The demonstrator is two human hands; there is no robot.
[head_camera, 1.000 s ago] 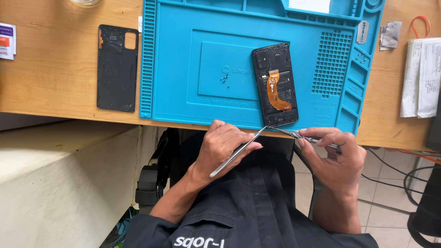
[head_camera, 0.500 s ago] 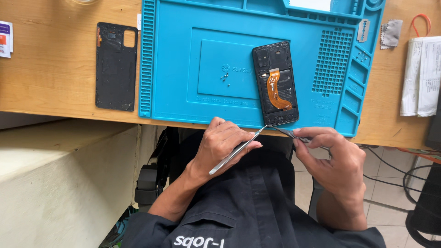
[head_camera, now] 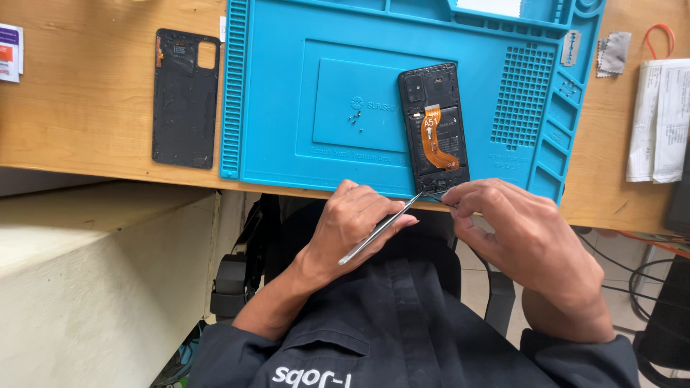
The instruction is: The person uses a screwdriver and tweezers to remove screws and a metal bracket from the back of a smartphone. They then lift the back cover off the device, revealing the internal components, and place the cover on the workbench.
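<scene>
Gripping tweezers in closed left hand; right hand pinched at tip, contents hidden; keep grip steady near opened phone.

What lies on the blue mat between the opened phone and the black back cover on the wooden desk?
In the head view, a few tiny screws lie on the blue mat between the opened phone and the back cover.

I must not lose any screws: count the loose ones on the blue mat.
4 can be made out: tiny screws clustered on the raised centre panel of the blue mat, left of the opened phone. They are very small, so more may be hidden.
</scene>
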